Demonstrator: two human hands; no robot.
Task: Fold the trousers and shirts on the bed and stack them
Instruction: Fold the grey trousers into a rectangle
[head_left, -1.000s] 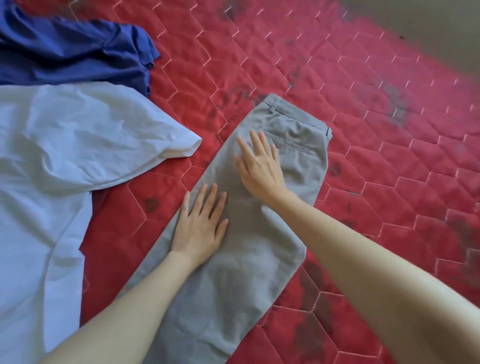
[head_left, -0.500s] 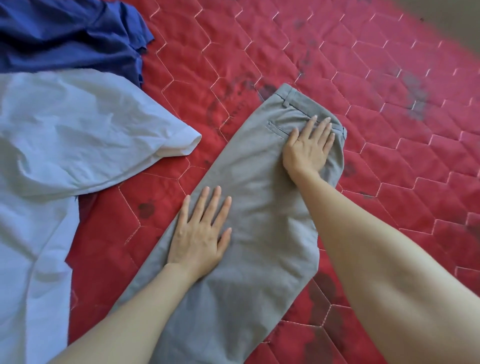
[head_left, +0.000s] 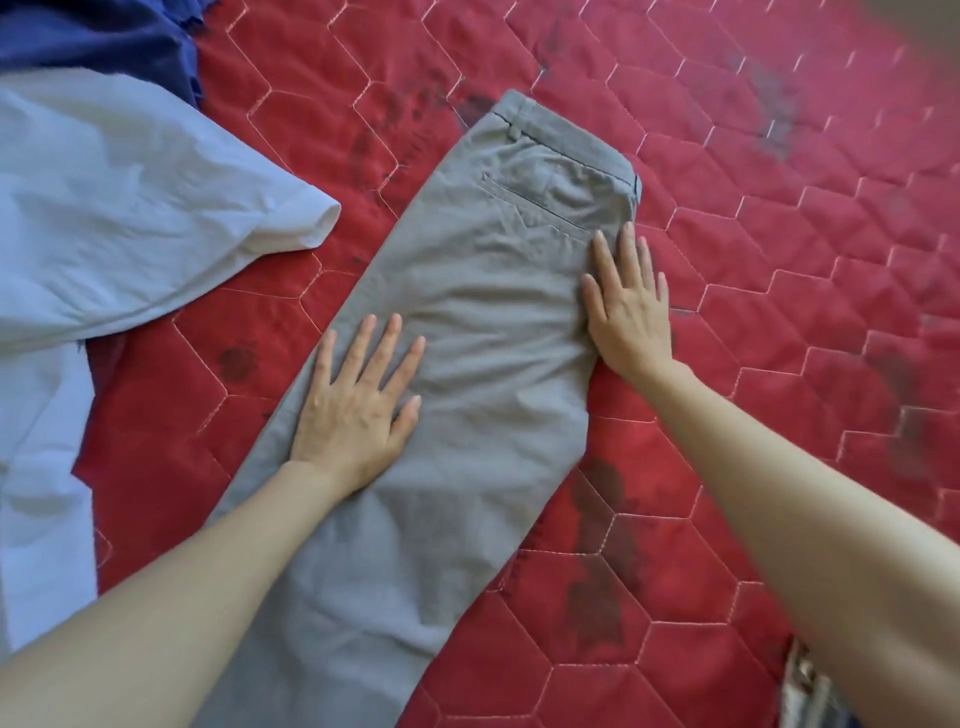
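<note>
Head view, scene: grey trousers (head_left: 483, 312) lie flat and doubled leg on leg, slanting across a red quilted bed (head_left: 779, 234), waistband at the far end.
Left hand (head_left: 353, 410): palm down on the near-left edge of the trousers, fingers (head_left: 387, 345) straight and spread, pressing and gripping nothing.
Right hand (head_left: 628, 306): flat on the right edge of the trousers just below the back pocket, fingers straight and close together, its outer side over the quilt; it holds nothing.
Risk, creases: wrinkles run across the cloth between the two hands; folding now would likely set them in.
Risk, slipping layers: a push with only flat palms could slide the upper leg off the lower, so the edges may stop matching.
Risk, crowding: a pale blue shirt (head_left: 130, 218) lies left of the trousers, its sleeve cuff near them; a fold swung leftward could catch it.
Beyond it: a dark blue shirt (head_left: 104, 41) bunched at the far left, well apart from the trousers.
Open room: bare quilt right of and beyond the trousers, the likelier side for a stack.
Edge: the bed's far right fades into blur; its rim cannot be told.
</note>
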